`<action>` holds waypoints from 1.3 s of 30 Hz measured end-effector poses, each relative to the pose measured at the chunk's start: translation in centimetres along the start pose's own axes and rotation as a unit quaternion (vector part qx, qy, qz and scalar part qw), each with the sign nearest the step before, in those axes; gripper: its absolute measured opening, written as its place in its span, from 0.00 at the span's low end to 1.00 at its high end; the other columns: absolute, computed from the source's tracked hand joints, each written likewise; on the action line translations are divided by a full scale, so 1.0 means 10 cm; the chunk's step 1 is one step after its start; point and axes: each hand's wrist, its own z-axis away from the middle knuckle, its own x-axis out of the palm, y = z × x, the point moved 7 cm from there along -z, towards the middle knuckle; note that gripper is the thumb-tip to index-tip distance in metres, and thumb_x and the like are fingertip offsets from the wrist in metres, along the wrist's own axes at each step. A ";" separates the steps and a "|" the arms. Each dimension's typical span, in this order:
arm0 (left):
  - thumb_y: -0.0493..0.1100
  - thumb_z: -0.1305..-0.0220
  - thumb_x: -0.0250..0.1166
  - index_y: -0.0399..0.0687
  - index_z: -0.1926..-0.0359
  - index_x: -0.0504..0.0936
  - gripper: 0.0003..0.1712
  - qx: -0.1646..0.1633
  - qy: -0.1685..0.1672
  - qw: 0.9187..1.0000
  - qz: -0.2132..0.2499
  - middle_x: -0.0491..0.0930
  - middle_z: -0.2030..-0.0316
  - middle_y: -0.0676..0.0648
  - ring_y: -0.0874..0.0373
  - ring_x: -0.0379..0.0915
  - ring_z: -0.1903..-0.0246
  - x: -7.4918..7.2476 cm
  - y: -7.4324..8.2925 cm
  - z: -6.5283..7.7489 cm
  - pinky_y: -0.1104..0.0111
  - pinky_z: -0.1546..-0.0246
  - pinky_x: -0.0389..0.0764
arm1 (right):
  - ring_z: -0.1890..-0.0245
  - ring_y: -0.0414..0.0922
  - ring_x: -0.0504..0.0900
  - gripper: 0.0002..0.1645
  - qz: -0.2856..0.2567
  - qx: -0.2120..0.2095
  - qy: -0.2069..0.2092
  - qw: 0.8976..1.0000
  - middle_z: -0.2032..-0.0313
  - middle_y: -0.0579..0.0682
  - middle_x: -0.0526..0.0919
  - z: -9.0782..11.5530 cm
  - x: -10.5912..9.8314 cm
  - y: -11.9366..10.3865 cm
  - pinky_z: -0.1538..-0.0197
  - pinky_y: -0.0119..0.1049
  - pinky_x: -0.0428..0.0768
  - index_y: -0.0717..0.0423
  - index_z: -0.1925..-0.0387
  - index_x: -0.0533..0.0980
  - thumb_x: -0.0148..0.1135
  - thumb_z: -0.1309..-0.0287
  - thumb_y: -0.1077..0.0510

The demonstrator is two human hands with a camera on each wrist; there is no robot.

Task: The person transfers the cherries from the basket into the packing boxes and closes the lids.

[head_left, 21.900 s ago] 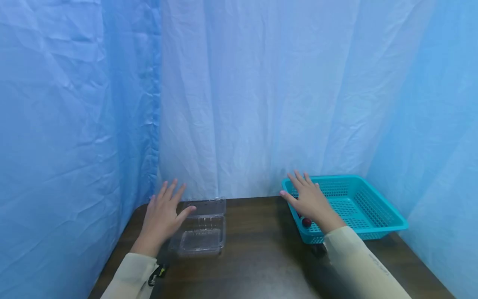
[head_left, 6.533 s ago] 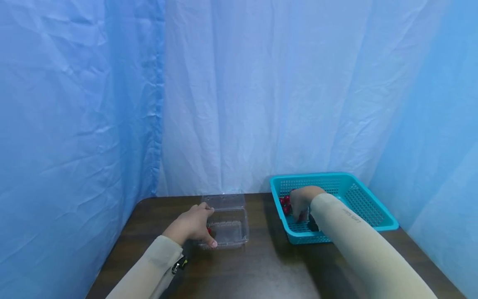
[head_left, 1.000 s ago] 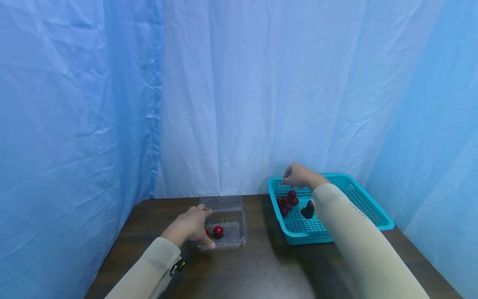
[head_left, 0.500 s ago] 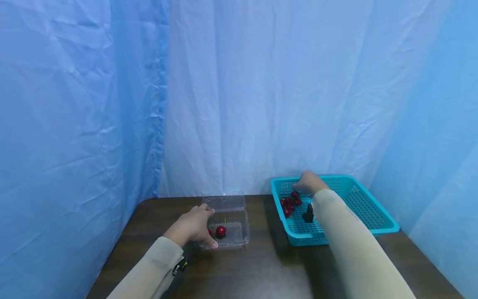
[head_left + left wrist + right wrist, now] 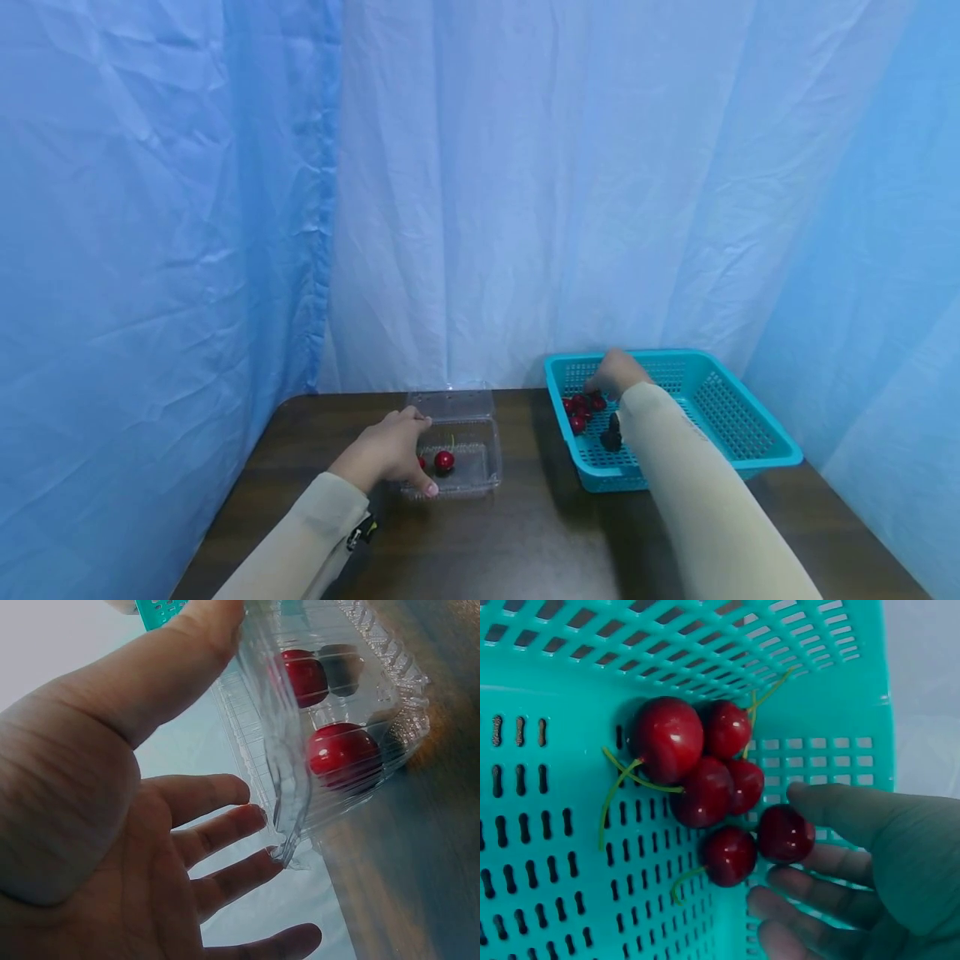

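Note:
A clear plastic container (image 5: 476, 467) stands on the table, its hinged lid (image 5: 450, 405) laid back. My left hand (image 5: 386, 450) rests against the container's left side, thumb and fairly straight fingertips touching the rim. Inside it lie two red cherries; one cherry (image 5: 345, 756) is plain in the left wrist view, the other cherry (image 5: 304, 678) sits beyond it. My right hand (image 5: 618, 375) reaches into the teal basket (image 5: 731, 414). There its thumb and fingers close about one cherry (image 5: 786, 834), at the edge of a cluster of several stemmed cherries (image 5: 667, 739).
The dark wooden table (image 5: 502, 550) carries both containers, with a stretch of tabletop between them. Blue curtains (image 5: 510, 192) hang behind and at both sides. The basket's raised, slotted walls surround the right hand's work.
Over the last second my right hand has lowered from above the basket's rim to the cherries. The left hand stays at the container. Earlier, both hands were spread above things and the container held no cherries.

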 end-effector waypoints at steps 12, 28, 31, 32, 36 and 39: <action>0.60 0.57 0.96 0.52 0.16 0.74 0.69 0.001 0.000 1.000 0.006 0.71 0.18 0.38 0.31 0.71 0.22 0.02 -0.01 0.00 0.30 0.32 0.83 | 0.53 0.60 0.92 0.17 0.006 -0.004 -0.007 1.000 0.56 0.62 0.92 -0.10 0.03 0.04 0.62 0.44 0.91 0.66 0.52 0.86 0.79 0.32 0.56; 0.60 0.57 0.96 0.51 0.16 0.74 0.69 0.003 0.002 1.000 0.008 0.71 0.18 0.38 0.31 0.72 0.22 0.03 -0.01 0.00 0.30 0.32 0.84 | 0.80 0.41 0.64 0.32 0.008 -0.049 -0.064 0.997 0.83 0.41 0.61 0.03 -0.08 -0.02 0.68 0.39 0.78 0.42 0.85 0.61 0.65 0.30 0.66; 0.60 0.57 0.96 0.52 0.16 0.74 0.69 0.002 0.002 1.000 0.004 0.71 0.18 0.38 0.31 0.72 0.22 0.03 -0.02 0.00 0.30 0.32 0.84 | 0.81 0.41 0.61 0.32 0.015 -0.051 -0.067 0.996 0.83 0.41 0.59 0.02 -0.14 -0.05 0.70 0.38 0.74 0.42 0.86 0.60 0.63 0.31 0.67; 0.60 0.57 0.96 0.52 0.16 0.74 0.69 0.002 0.003 1.000 0.003 0.71 0.18 0.38 0.31 0.72 0.22 0.03 -0.01 0.00 0.30 0.32 0.84 | 0.82 0.41 0.61 0.32 0.017 -0.050 -0.065 0.996 0.84 0.41 0.60 0.01 -0.17 -0.07 0.70 0.38 0.74 0.42 0.86 0.60 0.62 0.32 0.67; 0.61 0.57 0.96 0.53 0.16 0.74 0.68 -0.002 0.003 1.000 0.004 0.71 0.18 0.38 0.31 0.72 0.22 0.03 -0.02 0.00 0.30 0.32 0.84 | 0.82 0.41 0.62 0.30 0.034 -0.054 -0.055 0.996 0.85 0.42 0.62 0.05 -0.26 -0.16 0.69 0.40 0.76 0.43 0.88 0.63 0.63 0.34 0.66; 0.61 0.57 0.96 0.52 0.16 0.74 0.68 -0.002 0.002 1.000 0.004 0.71 0.18 0.38 0.31 0.72 0.22 0.02 -0.01 0.00 0.30 0.32 0.84 | 0.83 0.41 0.62 0.29 0.046 -0.062 -0.051 0.996 0.86 0.42 0.62 0.10 -0.31 -0.22 0.69 0.40 0.76 0.44 0.88 0.64 0.63 0.34 0.65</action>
